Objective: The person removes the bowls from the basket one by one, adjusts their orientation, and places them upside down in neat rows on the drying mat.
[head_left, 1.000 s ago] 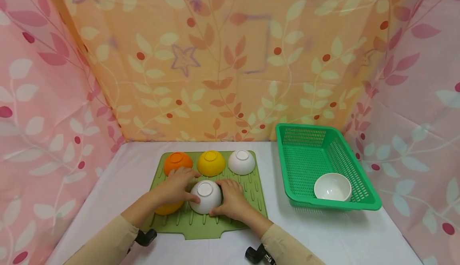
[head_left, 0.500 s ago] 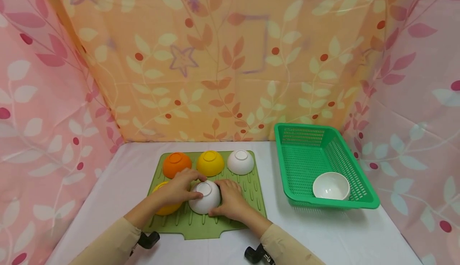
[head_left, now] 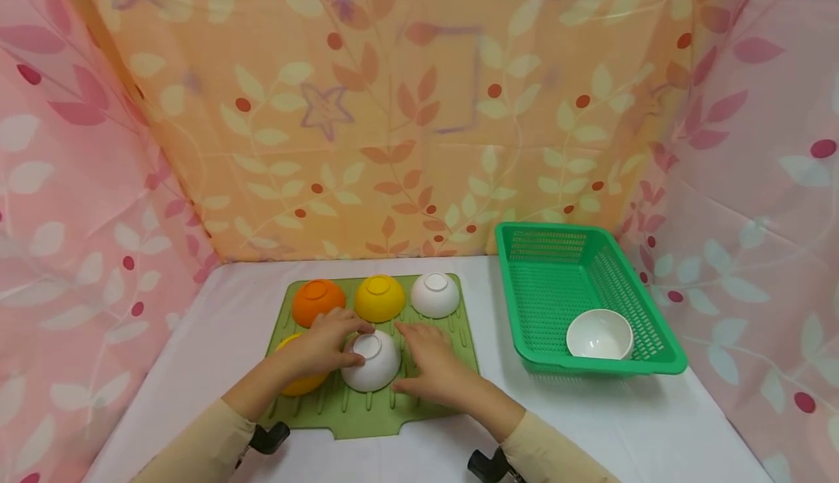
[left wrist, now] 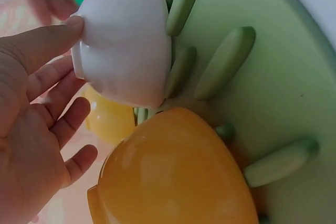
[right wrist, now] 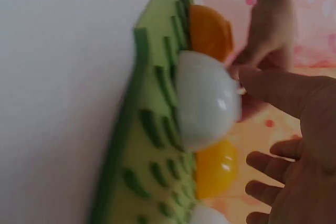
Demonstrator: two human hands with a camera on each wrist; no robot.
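White table, leaf-print curtains; left fingers grasping white bowl, right fingers released

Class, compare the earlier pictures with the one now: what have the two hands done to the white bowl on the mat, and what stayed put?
The right hand has let go of the white bowl and drawn a little to the right, fingers open. The left hand still holds the bowl, thumb on its foot, and has tipped it toward the right. The other bowls on the mat, and the bowl in the basket, have not moved.

Glossy smooth white bowl, matt ribbed rubbery green mat, perforated plastic basket.
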